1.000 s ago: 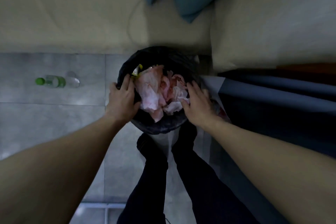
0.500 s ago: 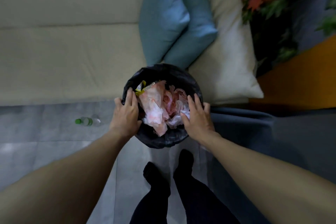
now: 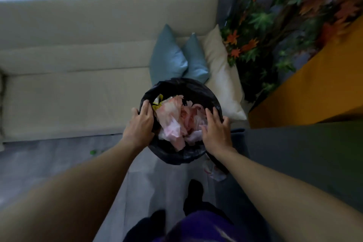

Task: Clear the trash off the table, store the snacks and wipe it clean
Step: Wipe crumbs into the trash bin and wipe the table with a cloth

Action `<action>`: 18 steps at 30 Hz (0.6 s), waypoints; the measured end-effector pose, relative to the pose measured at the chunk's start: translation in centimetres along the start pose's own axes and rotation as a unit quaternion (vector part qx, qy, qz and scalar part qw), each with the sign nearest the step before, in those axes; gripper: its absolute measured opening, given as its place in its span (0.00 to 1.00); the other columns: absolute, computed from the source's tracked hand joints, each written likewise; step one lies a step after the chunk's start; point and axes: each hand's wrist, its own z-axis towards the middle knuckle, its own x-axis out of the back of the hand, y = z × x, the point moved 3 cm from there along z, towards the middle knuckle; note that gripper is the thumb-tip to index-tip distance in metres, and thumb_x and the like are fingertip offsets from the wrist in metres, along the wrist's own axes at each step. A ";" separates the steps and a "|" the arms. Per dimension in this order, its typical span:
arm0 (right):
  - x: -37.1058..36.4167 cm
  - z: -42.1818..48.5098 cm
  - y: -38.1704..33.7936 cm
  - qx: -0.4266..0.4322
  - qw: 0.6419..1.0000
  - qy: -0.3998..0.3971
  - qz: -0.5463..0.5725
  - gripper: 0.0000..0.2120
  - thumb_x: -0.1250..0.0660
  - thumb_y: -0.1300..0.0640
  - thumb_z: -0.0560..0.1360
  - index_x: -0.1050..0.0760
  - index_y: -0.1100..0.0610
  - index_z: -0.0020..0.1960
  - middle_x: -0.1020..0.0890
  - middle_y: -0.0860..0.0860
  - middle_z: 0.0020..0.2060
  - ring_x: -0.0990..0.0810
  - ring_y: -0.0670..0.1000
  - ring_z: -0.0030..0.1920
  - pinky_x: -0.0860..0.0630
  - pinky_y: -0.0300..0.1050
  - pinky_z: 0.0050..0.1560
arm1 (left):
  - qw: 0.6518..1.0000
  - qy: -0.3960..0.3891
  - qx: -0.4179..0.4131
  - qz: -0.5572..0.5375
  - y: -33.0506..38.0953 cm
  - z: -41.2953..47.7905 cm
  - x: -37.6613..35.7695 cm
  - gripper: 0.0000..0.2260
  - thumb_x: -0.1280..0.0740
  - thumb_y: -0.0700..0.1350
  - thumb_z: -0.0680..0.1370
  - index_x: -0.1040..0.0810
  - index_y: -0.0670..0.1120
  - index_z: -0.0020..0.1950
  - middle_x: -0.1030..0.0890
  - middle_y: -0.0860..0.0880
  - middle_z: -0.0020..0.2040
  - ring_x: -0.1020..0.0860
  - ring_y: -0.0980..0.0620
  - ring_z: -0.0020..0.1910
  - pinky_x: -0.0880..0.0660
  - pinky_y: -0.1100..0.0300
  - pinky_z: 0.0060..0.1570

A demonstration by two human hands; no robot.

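Trash, mostly crumpled pink-white paper, is sitting heaped in the black-lined bin before the sofa, with the left hand and right hand gripping opposite rims, likely balancing it for carrying.

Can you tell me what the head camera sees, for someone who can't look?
Two bare hands, left hand and right hand, hold a black-lined trash bin full of pinkish crumpled paper. Behind it are a cream sofa and blue cushions.
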 end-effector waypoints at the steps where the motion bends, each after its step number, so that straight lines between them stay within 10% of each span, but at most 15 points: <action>1: 0.5 -0.8 0.1 0.000 1.000 0.008 0.000 0.30 0.42 0.51 0.82 0.49 0.51 0.81 0.47 0.54 0.80 0.41 0.63 0.70 0.42 0.54 0.72 | 1.000 0.005 -0.008 0.006 0.0 -0.6 0.3 0.44 0.24 0.47 0.68 0.42 0.30 0.75 0.40 0.35 0.76 0.30 0.35 0.58 0.27 0.46 0.57; 6: 1.1 -6.4 1.0 -0.045 0.998 0.043 0.005 0.31 0.41 0.55 0.82 0.49 0.50 0.81 0.46 0.54 0.80 0.40 0.62 0.68 0.40 0.53 0.70 | 0.986 0.103 -0.124 0.039 1.3 -3.5 2.0 0.38 0.18 0.40 0.45 0.21 0.28 0.53 0.20 0.32 0.52 0.36 0.40 0.43 0.23 0.57 0.32; 14: -1.1 -15.9 1.7 -0.134 0.987 0.068 0.052 0.31 0.41 0.57 0.82 0.51 0.49 0.81 0.48 0.51 0.81 0.42 0.59 0.70 0.38 0.50 0.71 | 0.968 0.117 -0.206 0.081 2.8 -8.5 1.0 0.36 0.18 0.38 0.46 0.19 0.31 0.52 0.19 0.36 0.51 0.35 0.43 0.45 0.22 0.56 0.33; 18: -3.1 -20.7 2.0 -0.183 0.978 0.070 0.076 0.33 0.40 0.59 0.82 0.53 0.48 0.81 0.50 0.49 0.81 0.44 0.57 0.71 0.39 0.45 0.71 | 0.951 0.068 -0.246 0.172 3.7 -10.7 -1.0 0.33 0.24 0.48 0.65 0.24 0.35 0.67 0.26 0.38 0.69 0.27 0.44 0.61 0.24 0.55 0.49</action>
